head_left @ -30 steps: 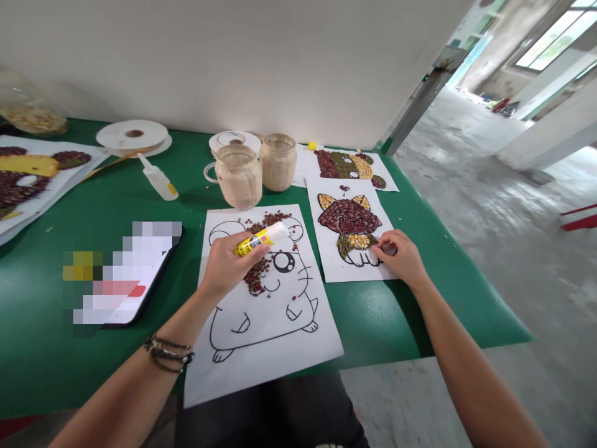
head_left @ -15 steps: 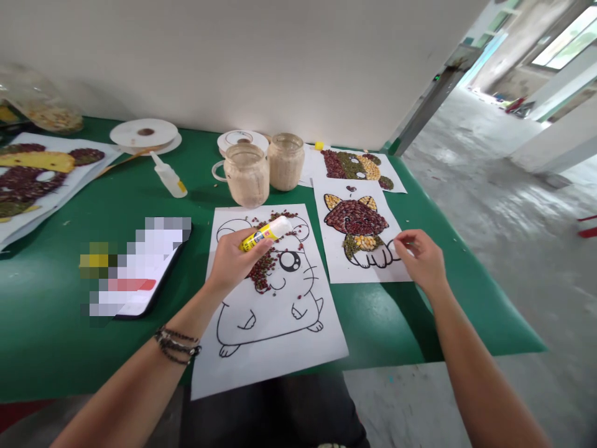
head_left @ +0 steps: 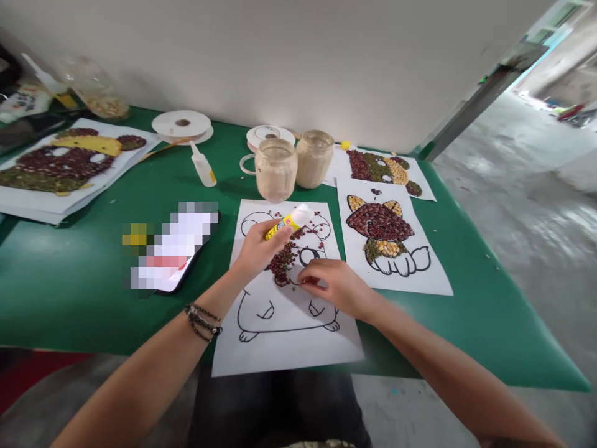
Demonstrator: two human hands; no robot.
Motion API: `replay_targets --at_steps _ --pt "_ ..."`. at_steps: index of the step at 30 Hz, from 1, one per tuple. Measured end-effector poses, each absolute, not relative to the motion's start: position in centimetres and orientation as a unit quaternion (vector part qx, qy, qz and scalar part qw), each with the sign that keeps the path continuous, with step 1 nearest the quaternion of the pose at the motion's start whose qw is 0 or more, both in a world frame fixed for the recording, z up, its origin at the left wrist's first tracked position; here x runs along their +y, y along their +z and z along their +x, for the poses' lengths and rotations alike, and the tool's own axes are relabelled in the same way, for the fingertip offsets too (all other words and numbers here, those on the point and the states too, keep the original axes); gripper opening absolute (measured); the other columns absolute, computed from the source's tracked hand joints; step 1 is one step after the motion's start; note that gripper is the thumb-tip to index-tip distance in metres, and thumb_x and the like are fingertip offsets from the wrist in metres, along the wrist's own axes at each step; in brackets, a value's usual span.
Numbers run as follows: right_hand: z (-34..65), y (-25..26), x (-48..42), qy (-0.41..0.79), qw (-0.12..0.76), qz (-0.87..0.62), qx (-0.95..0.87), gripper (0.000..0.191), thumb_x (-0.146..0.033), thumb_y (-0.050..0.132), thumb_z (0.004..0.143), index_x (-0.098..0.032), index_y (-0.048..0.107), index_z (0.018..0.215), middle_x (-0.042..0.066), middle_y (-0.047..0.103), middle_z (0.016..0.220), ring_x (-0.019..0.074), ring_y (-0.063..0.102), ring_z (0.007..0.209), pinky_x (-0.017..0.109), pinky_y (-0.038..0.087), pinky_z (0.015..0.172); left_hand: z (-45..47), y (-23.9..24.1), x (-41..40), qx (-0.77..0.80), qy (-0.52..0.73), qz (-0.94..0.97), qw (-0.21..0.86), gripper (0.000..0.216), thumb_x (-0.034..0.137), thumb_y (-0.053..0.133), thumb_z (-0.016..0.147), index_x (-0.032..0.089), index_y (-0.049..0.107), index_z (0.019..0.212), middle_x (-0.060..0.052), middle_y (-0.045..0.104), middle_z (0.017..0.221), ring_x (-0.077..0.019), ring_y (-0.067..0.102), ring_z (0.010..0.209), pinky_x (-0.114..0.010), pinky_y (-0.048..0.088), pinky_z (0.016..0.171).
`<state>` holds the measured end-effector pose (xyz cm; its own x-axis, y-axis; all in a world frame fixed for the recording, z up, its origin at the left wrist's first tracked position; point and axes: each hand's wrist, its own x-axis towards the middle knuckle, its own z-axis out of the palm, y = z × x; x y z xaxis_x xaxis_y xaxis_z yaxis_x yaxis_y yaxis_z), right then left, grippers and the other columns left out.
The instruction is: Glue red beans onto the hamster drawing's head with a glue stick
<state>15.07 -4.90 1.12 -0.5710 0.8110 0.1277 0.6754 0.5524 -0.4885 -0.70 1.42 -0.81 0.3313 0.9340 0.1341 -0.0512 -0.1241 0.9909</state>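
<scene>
Paper (head_left: 286, 351), flat | grainy red beans (head_left: 281, 270) | left hand (head_left: 261, 247) gripping cylindrical yellow tube (head_left: 295, 219) | right hand (head_left: 339, 283) curled, grip unclear

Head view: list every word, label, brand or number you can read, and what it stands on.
No text is readable.
Yellow glue stick: label print too small and blurred.
Smartphone: screen pixelated, unreadable.
White bag, far left: dark markings too blurred to read.

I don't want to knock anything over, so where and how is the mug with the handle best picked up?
Probably by its handle, coming from the left: that loop juts out on the left of the upright mug, while a jar stands close on its right, leaving little room there.
</scene>
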Motion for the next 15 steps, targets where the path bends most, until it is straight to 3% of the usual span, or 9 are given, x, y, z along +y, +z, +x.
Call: replay_targets --at_steps 10,13,15 --pt "13.8 0.3 -4.8 0.230 0.134 -0.428 -0.864 0.009 -0.013 0.055 0.073 -0.014 0.064 0.072 0.005 0.062 0.074 0.0141 0.057 0.069 0.025 0.046 0.063 -0.5 -0.6 1.2 0.374 0.433 0.598 0.561 0.040 0.053 0.052 0.064 0.015 0.042 0.055 0.005 0.034 0.047 -0.0031 0.025 0.039 -0.019 0.017 0.036" --pt "14.4 0.5 -4.7 0.259 0.182 -0.425 -0.848 0.009 -0.012 0.055 0.073 -0.015 0.062 0.070 0.004 0.062 0.071 0.0125 0.057 0.067 0.025 0.047 0.062 -0.6 -0.4 1.2 0.385 0.428 0.628 0.524 0.035 0.047 0.050 0.067 0.016 0.041 0.054 0.005 0.032 0.046 -0.0041 0.026 0.040 -0.019 0.018 0.037" --pt "15.1 1.2 -4.6 0.287 0.266 -0.450 -0.803 0.007 -0.013 0.055 0.073 -0.016 0.061 0.070 0.002 0.061 0.070 0.0109 0.057 0.065 0.024 0.047 0.061 -0.6 -0.1 1.0 0.390 0.417 0.658 0.492 0.033 0.044 0.049 0.068 0.016 0.039 0.051 0.005 0.030 0.045 -0.0046 0.027 0.041 -0.019 0.019 0.037"
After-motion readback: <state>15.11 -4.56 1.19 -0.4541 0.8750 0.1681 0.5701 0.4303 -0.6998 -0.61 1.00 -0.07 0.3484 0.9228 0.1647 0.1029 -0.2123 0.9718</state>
